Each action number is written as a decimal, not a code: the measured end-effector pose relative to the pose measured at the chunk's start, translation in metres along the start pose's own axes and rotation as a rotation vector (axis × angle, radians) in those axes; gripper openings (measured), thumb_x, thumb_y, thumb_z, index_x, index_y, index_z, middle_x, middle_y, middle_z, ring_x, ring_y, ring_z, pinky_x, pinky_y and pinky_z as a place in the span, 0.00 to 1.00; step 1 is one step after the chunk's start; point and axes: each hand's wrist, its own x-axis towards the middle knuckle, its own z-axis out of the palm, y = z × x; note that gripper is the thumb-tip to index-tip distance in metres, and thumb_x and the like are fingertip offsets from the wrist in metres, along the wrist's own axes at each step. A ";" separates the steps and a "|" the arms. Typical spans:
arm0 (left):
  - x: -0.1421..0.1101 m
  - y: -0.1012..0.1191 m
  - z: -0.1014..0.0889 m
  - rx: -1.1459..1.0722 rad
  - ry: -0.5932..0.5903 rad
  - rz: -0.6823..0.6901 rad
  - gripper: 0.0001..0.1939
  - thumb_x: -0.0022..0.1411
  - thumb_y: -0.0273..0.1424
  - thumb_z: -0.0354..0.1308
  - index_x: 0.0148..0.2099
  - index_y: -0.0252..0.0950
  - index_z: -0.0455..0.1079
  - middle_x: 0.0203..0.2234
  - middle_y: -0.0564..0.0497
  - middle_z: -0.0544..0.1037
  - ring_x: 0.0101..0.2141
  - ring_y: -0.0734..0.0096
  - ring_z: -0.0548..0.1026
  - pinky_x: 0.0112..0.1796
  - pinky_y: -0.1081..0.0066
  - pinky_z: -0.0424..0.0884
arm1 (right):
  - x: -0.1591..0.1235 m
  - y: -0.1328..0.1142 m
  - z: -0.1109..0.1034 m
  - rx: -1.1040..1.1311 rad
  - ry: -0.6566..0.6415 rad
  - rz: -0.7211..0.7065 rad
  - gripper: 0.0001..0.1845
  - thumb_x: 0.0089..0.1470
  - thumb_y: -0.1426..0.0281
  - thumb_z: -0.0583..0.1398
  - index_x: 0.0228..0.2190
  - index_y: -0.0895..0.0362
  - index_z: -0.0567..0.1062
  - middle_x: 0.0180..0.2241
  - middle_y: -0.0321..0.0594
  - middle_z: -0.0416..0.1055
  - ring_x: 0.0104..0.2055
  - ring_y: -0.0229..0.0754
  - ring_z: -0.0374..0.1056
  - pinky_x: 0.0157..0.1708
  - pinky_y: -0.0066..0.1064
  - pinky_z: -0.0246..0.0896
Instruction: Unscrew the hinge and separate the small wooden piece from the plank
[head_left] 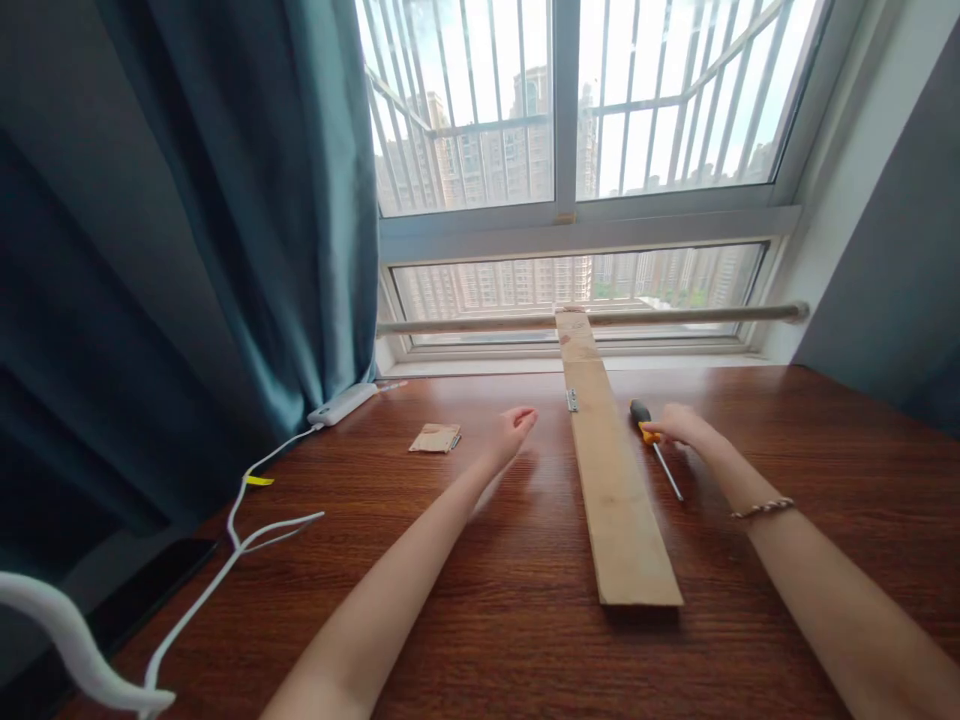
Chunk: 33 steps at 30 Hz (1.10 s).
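Pinching the screwdriver point(650, 436) mid-length, likely for balance, is the right hand point(681, 426); the left hand point(513, 430) presses fingertips together, contents unclear

blue curtain point(300, 180) | barred window point(566, 120) | white power strip point(343, 404) | white cable point(240, 548)

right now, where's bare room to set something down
Bare tabletop shows between the left forearm and the tan strip, and right of the right forearm. It is crowded where strip, screwdriver and right hand sit close, and among the white cables at left.
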 end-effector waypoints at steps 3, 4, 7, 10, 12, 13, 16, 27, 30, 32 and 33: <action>0.028 0.017 0.045 -0.367 -0.056 -0.375 0.09 0.54 0.36 0.59 0.29 0.34 0.72 0.30 0.45 0.77 0.32 0.68 0.74 0.37 0.70 0.70 | -0.006 0.000 0.013 -0.014 -0.104 0.091 0.20 0.21 0.76 0.69 0.03 0.58 0.62 0.04 0.34 0.52 0.16 0.41 0.62 0.20 0.29 0.54; 0.036 0.022 0.054 -0.462 -0.127 -0.487 0.11 0.54 0.37 0.59 0.28 0.33 0.70 0.27 0.45 0.76 0.28 0.70 0.74 0.34 0.70 0.71 | -0.008 0.000 0.016 -0.002 -0.119 0.108 0.19 0.22 0.75 0.69 0.03 0.58 0.62 0.04 0.33 0.52 0.16 0.41 0.62 0.19 0.29 0.53; 0.052 0.027 0.068 -0.582 -0.255 -0.654 0.10 0.55 0.34 0.59 0.28 0.33 0.69 0.22 0.48 0.74 0.21 0.74 0.71 0.27 0.73 0.69 | -0.012 -0.002 0.019 0.089 -0.124 0.145 0.15 0.25 0.74 0.67 0.06 0.59 0.64 0.05 0.34 0.55 0.16 0.39 0.62 0.18 0.27 0.53; 0.057 0.026 0.067 -0.622 -0.278 -0.670 0.08 0.55 0.33 0.59 0.29 0.32 0.69 0.22 0.49 0.74 0.21 0.75 0.71 0.25 0.75 0.69 | -0.007 -0.013 0.003 0.269 -0.078 0.144 0.11 0.33 0.70 0.64 0.12 0.60 0.67 0.11 0.38 0.62 0.16 0.36 0.61 0.17 0.26 0.54; 0.057 0.023 0.063 -0.629 -0.317 -0.655 0.08 0.55 0.33 0.60 0.31 0.32 0.70 0.24 0.48 0.75 0.23 0.73 0.73 0.27 0.74 0.71 | -0.001 -0.028 -0.021 0.405 -0.012 0.106 0.09 0.41 0.67 0.59 0.17 0.60 0.68 0.16 0.39 0.66 0.16 0.31 0.59 0.16 0.23 0.54; 0.056 0.022 0.060 -0.630 -0.346 -0.642 0.08 0.54 0.33 0.60 0.32 0.31 0.71 0.26 0.47 0.76 0.25 0.72 0.74 0.28 0.73 0.71 | 0.002 -0.038 -0.034 0.475 0.028 0.074 0.09 0.43 0.66 0.57 0.19 0.60 0.68 0.18 0.39 0.67 0.16 0.29 0.58 0.15 0.21 0.52; 0.057 0.020 0.052 -0.613 -0.410 -0.621 0.06 0.53 0.28 0.61 0.34 0.31 0.71 0.28 0.46 0.77 0.27 0.72 0.75 0.32 0.73 0.72 | 0.007 -0.069 -0.066 0.802 0.136 -0.088 0.08 0.44 0.66 0.57 0.22 0.58 0.68 0.22 0.37 0.69 0.19 0.28 0.59 0.16 0.19 0.54; 0.058 0.014 0.048 -0.481 -0.379 -0.619 0.06 0.49 0.26 0.62 0.32 0.33 0.70 0.27 0.50 0.76 0.28 0.73 0.74 0.34 0.72 0.71 | 0.005 -0.098 -0.024 0.899 0.114 -0.261 0.17 0.31 0.67 0.69 0.24 0.64 0.73 0.20 0.37 0.71 0.18 0.33 0.66 0.16 0.22 0.63; 0.058 0.012 0.049 -0.474 -0.386 -0.614 0.08 0.48 0.28 0.63 0.33 0.34 0.71 0.28 0.50 0.76 0.28 0.73 0.73 0.34 0.72 0.70 | 0.005 -0.097 -0.019 0.871 0.107 -0.271 0.17 0.31 0.66 0.69 0.25 0.64 0.73 0.19 0.36 0.71 0.18 0.33 0.66 0.16 0.22 0.65; 0.059 0.010 0.050 -0.469 -0.389 -0.611 0.09 0.47 0.29 0.63 0.33 0.34 0.71 0.28 0.50 0.76 0.28 0.74 0.73 0.34 0.72 0.70 | 0.004 -0.098 -0.019 0.857 0.120 -0.276 0.18 0.31 0.66 0.69 0.25 0.64 0.73 0.19 0.36 0.71 0.18 0.33 0.66 0.17 0.23 0.66; 0.059 0.008 0.050 -0.464 -0.388 -0.608 0.09 0.47 0.30 0.63 0.33 0.34 0.71 0.28 0.50 0.76 0.28 0.74 0.73 0.34 0.72 0.69 | 0.004 -0.098 -0.019 0.856 0.125 -0.278 0.18 0.31 0.66 0.69 0.25 0.64 0.73 0.20 0.36 0.71 0.18 0.34 0.67 0.17 0.24 0.66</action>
